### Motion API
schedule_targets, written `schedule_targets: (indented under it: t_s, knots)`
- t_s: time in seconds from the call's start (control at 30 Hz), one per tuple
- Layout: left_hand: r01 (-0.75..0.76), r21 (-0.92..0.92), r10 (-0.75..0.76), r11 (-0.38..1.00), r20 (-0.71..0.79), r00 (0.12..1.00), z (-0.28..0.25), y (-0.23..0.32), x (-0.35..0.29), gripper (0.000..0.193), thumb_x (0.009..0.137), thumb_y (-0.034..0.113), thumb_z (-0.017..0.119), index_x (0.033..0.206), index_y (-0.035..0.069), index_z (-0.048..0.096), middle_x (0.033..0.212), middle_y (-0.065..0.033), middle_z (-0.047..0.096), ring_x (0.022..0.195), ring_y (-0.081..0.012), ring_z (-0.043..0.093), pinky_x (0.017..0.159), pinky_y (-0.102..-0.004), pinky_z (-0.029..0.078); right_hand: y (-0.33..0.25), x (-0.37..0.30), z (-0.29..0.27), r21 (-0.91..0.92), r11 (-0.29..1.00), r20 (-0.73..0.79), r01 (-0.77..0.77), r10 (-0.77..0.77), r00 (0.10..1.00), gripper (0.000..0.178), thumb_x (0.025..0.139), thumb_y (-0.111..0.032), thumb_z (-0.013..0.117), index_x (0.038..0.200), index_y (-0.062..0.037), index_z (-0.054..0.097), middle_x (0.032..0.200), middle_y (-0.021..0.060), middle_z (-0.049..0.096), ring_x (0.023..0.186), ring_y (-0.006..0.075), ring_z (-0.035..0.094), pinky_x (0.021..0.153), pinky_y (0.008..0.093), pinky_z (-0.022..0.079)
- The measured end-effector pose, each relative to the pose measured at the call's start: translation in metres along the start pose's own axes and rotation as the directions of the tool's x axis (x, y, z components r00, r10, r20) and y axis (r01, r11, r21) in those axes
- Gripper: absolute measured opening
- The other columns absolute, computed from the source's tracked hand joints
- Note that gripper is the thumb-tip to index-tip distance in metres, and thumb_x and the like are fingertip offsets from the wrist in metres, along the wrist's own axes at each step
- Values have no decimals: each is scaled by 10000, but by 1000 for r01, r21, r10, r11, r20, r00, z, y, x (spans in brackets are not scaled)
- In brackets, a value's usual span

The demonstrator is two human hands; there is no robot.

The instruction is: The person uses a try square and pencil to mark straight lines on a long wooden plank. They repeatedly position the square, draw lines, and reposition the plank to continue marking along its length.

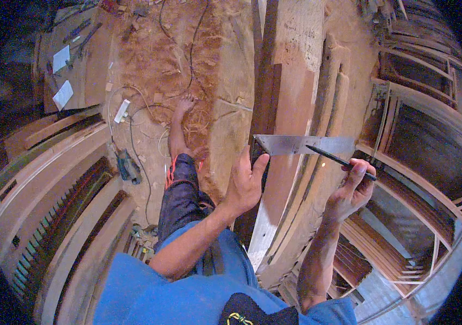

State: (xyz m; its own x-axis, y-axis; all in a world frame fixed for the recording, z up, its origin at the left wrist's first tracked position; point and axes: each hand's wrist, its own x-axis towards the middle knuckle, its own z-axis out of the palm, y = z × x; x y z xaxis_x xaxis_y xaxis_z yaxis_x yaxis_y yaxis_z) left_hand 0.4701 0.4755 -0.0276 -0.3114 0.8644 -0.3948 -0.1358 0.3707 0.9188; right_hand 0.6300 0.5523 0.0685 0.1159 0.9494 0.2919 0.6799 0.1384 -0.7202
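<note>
A try square with a broad metal blade point(290, 144) lies across a long reddish-brown timber point(296, 103). My left hand point(248, 181) grips the square's dark stock against the timber's left side, with the thumb toward the blade. Between the thumb and fingers of my right hand point(354, 187) is a dark pencil point(339, 158). Its tip points left and meets or hovers just over the blade; I cannot tell which. The blade reaches past the timber's right edge.
Stacked boards and frames point(420, 135) stand at the right. More planks point(52, 200) lie along the left, near a corded power tool point(128, 165). A white power strip point(122, 110) and cables lie on the dusty floor. A board at upper left carries papers point(62, 58) and tools.
</note>
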Motion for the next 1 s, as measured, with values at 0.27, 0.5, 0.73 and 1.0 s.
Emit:
schedule_targets:
  t_s: [0.27,0.5,0.73,1.0]
  knots:
    - [11,100,-3,995,-84,996,4,4,-2,552,1071,461,509,1263,-56,543,1140,-303,657,1053,-501,616,938,-500,482,-18,-2,38,222,958,143,-183,154,978,238,1092,-259,567,1002,-51,640,919,10,644,846,101,580,771,263,465]
    - [43,93,-33,995,-103,994,9,4,-4,540,1064,462,526,1216,-55,573,1010,-302,671,966,-507,626,845,-525,482,-3,17,30,0,998,237,-57,56,970,232,1083,-240,582,1002,-29,629,908,45,658,877,130,596,826,280,479]
    - [137,153,-135,979,-18,991,2,20,-8,658,1037,504,520,1433,-21,487,1212,-294,663,1123,-486,624,1066,-500,389,0,3,-16,108,989,71,-102,95,993,294,1120,-277,492,963,-44,578,872,14,562,828,104,532,776,269,461]
    - [-148,276,41,950,360,932,14,29,-85,311,995,243,619,1163,-16,582,1003,-234,643,942,-437,659,768,-518,516,-23,-137,-32,114,765,452,-634,528,718,403,1056,-419,600,1165,-33,642,872,6,605,744,84,511,625,277,434]
